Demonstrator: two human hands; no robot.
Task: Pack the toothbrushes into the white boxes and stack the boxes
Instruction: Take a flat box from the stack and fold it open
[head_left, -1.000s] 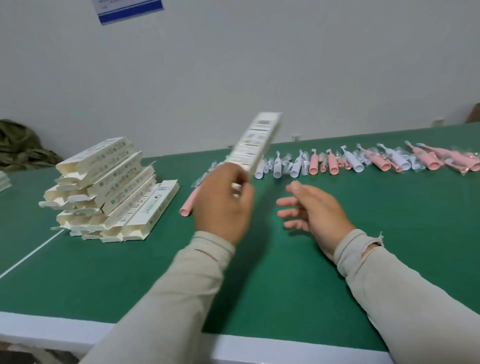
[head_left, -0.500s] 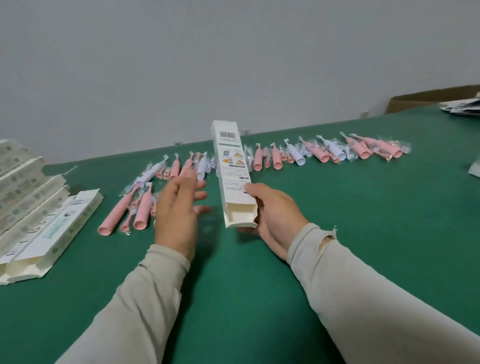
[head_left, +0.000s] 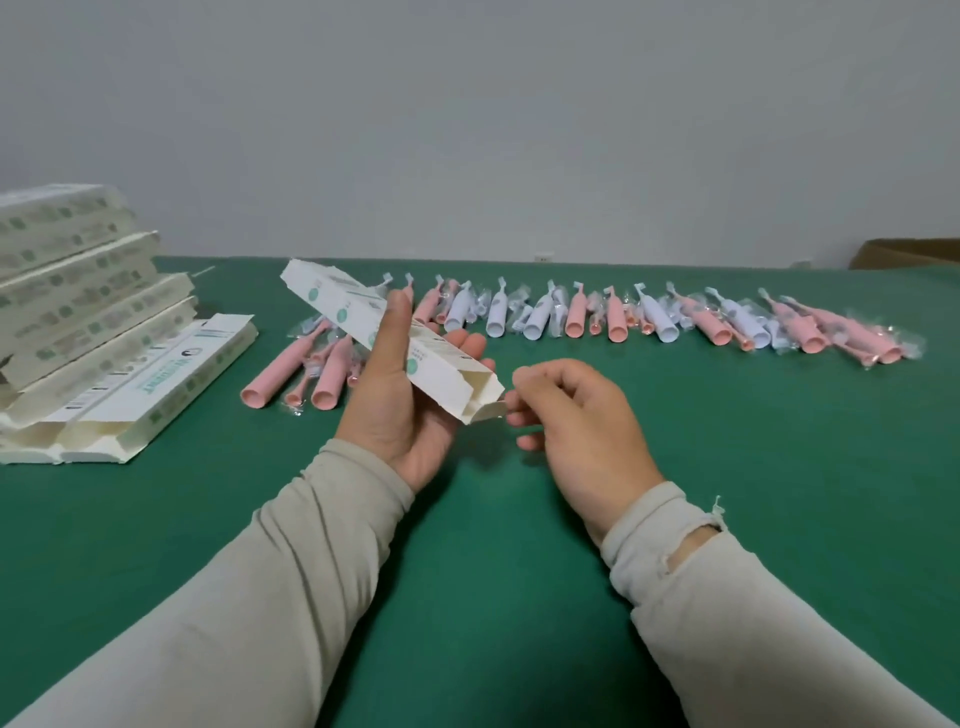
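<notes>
My left hand (head_left: 400, 400) holds a long white box (head_left: 358, 317) above the green table, thumb on top and fingers underneath. The box slants from far left to near right, and its near end is open. My right hand (head_left: 576, 415) pinches the flap at that open end with curled fingers. Behind the hands, a row of pink and pale blue toothbrushes in clear wrappers (head_left: 613, 319) runs across the table. Two more pink toothbrushes (head_left: 270, 376) lie just left of my left hand.
A stack of white boxes (head_left: 83, 332) stands at the far left, their open ends towards me. A brown cardboard box (head_left: 906, 253) sits at the table's back right corner. A grey wall rises behind the green table (head_left: 779, 467).
The box has passed from my right hand into my left and now slants left to right. My right hand has shifted to the flap at its open end.
</notes>
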